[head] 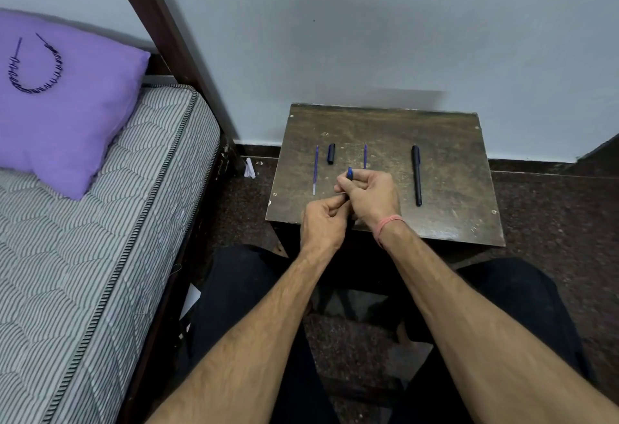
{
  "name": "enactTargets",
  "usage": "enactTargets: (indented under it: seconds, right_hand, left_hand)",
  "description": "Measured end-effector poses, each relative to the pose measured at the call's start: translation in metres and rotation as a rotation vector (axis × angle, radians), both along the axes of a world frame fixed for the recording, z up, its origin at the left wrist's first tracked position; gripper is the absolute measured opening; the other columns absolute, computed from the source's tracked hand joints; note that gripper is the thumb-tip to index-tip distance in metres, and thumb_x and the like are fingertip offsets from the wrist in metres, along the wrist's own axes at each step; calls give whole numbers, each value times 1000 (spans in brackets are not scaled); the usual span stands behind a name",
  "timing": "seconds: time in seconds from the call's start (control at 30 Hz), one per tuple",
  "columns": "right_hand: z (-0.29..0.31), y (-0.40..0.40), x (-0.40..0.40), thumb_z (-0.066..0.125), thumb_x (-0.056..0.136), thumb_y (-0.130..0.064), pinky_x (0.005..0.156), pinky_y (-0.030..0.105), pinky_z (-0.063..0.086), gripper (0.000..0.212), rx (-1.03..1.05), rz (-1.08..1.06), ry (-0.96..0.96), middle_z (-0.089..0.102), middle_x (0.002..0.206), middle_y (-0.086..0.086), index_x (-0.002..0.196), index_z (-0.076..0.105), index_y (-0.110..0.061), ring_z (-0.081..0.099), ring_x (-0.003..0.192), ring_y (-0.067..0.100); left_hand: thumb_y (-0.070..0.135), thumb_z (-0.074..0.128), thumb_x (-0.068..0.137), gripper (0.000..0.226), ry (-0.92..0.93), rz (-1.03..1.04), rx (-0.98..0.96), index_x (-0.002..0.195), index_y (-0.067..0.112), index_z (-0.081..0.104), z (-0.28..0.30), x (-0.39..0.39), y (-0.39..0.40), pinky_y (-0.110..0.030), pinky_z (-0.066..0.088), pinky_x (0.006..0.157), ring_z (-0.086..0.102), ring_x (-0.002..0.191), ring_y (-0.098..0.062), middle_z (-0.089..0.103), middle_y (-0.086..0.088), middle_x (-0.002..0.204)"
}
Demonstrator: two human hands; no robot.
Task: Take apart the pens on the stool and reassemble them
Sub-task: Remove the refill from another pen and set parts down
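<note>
Both hands are working a blue pen piece (349,173) over the stool (445,222): right hand (366,196) is gripping it, left hand (325,221) is pinching its lower end. Two refills (315,169), a cap (331,153) and a whole pen (417,174) are lying on top.

Light was dim, soft and even, with a faint shadow on the wall (385,38) behind the stool (452,189). Edges bowed from wide-angle distortion; detail looked slightly soft.
</note>
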State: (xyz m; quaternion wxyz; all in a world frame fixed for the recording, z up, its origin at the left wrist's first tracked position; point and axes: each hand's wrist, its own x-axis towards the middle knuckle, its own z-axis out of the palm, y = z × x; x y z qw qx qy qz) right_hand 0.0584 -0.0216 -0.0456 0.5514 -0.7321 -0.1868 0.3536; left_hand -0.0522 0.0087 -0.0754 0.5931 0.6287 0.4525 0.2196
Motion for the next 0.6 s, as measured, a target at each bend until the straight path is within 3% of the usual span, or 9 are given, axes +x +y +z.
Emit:
enactTargets:
  seconds: [0.1,0.17,0.23,0.3,0.4,0.47,0.6]
  right_hand:
    - [3,6,6,75,103,-25,68,39,59,12,17,110,40,85,98,9,94,79,-19,81,88,37]
    - [5,13,14,70,107,-34,83,48,64,21,35,161,-5,85,104,10,102,82,-18,79,95,26]
    - [8,25,24,62,111,-29,105,36,58,25,-45,175,-269,83,118,2,119,84,-20,76,112,16]
    - [13,42,29,58,110,-17,111,29,50,31,-166,253,-572,77,134,1,132,79,-21,71,126,20]
    - [17,62,30,54,107,-13,106,44,55,36,-360,485,-903,65,142,2,132,78,-26,63,129,29]
    - [18,67,32,58,105,-15,99,47,59,30,-431,557,-1047,62,138,2,125,80,-24,63,125,29]
    - [22,71,43,69,103,-27,93,43,60,20,-513,511,-1132,72,123,9,113,82,-17,71,111,36]
  left_hand:
    - [33,77,104,16,-52,40,-31,115,35,87,-1,-6,9,-37,63,85,84,95,-10,88,6,89]
    - [30,79,103,13,-78,68,-60,109,37,88,-9,-16,19,-37,63,90,83,89,-8,88,5,88]
    - [26,80,102,12,-128,75,-126,108,33,88,-15,-20,23,-42,65,101,81,86,-8,88,1,92]
    - [26,81,102,12,-153,102,-157,108,31,89,-18,-16,21,-50,63,107,81,89,-12,89,-1,96]
    - [27,80,102,17,-155,145,-172,96,40,89,-17,-9,20,-56,64,104,78,87,-13,88,-1,92]
    - [26,80,102,13,-170,147,-196,98,34,90,-17,-8,21,-55,63,103,77,87,-13,88,-3,92]
    - [26,80,103,9,-167,123,-230,106,24,87,-17,-7,22,-34,61,88,78,87,-11,88,-1,94]
